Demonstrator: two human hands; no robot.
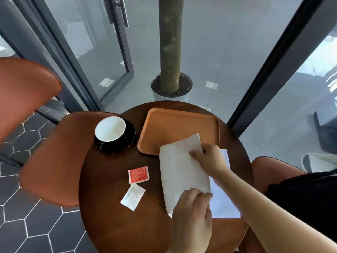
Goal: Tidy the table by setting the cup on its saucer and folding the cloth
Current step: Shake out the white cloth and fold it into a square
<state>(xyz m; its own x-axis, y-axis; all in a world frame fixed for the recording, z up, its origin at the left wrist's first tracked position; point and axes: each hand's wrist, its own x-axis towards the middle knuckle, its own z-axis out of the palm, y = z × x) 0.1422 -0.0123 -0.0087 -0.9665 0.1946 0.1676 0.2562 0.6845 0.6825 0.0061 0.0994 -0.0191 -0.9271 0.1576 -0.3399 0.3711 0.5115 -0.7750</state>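
A white cloth [180, 172] lies on the round wooden table [113, 216], partly lifted and folded over, its far corner resting over the tray's near edge. My right hand [209, 159] pinches the cloth's far edge. My left hand [191, 214] grips the cloth's near corner. A cup [110, 131], black outside and white inside, stands on its black saucer [130, 136] at the table's far left, away from both hands.
A wooden tray [178, 125] sits at the table's far side. A red sachet [138, 174] and a white sachet [132, 197] lie left of the cloth. Orange chairs [49, 161] stand left and right. A potted trunk [170, 52] rises beyond the table.
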